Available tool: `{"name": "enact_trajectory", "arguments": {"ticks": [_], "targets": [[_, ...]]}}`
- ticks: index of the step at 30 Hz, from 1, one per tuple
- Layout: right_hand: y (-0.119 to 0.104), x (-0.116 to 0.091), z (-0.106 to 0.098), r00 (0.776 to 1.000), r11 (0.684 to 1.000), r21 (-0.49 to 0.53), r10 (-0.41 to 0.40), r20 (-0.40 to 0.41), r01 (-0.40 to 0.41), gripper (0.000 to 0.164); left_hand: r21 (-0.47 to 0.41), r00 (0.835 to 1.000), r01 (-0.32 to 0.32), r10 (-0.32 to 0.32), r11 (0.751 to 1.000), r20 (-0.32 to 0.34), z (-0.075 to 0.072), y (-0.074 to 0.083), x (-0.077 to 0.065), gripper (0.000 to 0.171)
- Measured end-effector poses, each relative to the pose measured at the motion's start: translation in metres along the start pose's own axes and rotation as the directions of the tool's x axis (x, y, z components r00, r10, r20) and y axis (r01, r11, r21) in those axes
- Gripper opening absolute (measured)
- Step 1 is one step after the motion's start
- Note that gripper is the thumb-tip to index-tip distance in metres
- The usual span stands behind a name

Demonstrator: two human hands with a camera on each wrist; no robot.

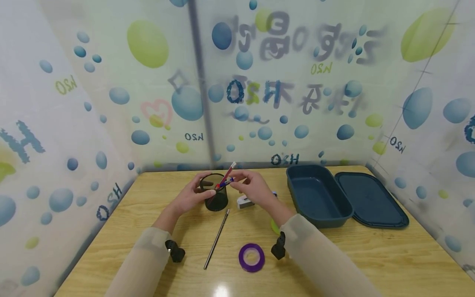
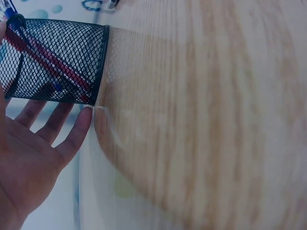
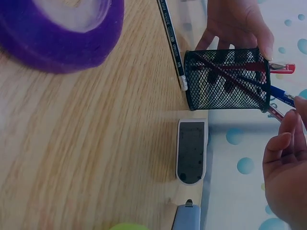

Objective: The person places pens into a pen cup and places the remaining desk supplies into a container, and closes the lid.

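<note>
A black mesh pen cup point(image 1: 216, 201) stands upright on the table. My left hand point(image 1: 191, 196) holds it from the left, thumb at the rim and fingers around the far side. Inside lean a red pen point(image 3: 281, 68) and a red pencil point(image 1: 228, 170), visible through the mesh. My right hand point(image 1: 254, 187) is at the cup's right, pinching the upper end of a blue pen point(image 3: 282, 95) between thumb and fingers. The lower part of that blue pen is inside the cup. A dark pencil point(image 1: 217, 240) lies on the wood in front of the cup.
A purple tape roll point(image 1: 243, 258) lies near the front. Beneath my right hand sits a white-and-grey block-shaped object point(image 3: 191, 152), with a light blue object point(image 3: 187, 218) beside it. Something green point(image 1: 275, 227) is partly hidden by my right wrist. At right are a blue bin point(image 1: 319, 216) and its lid point(image 1: 375, 200).
</note>
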State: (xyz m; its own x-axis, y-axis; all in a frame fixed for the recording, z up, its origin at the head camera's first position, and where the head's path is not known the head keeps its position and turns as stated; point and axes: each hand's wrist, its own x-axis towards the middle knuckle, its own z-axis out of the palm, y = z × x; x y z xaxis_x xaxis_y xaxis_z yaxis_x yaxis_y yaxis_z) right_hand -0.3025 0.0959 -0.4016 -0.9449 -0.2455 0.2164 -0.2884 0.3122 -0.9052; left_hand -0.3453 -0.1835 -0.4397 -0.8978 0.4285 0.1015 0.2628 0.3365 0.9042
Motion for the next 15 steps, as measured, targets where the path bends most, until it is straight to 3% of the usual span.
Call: {"name": "enact_trajectory", "arguments": {"ticks": [15], "targets": [[0.018, -0.011, -0.02, 0.999, 0.998, -0.054, 0.034, 0.012, -0.033, 0.026, -0.003, 1.0, -0.002, 0.002, 1.0, -0.002, 0.0, -0.001, -0.001, 0.072]]}}
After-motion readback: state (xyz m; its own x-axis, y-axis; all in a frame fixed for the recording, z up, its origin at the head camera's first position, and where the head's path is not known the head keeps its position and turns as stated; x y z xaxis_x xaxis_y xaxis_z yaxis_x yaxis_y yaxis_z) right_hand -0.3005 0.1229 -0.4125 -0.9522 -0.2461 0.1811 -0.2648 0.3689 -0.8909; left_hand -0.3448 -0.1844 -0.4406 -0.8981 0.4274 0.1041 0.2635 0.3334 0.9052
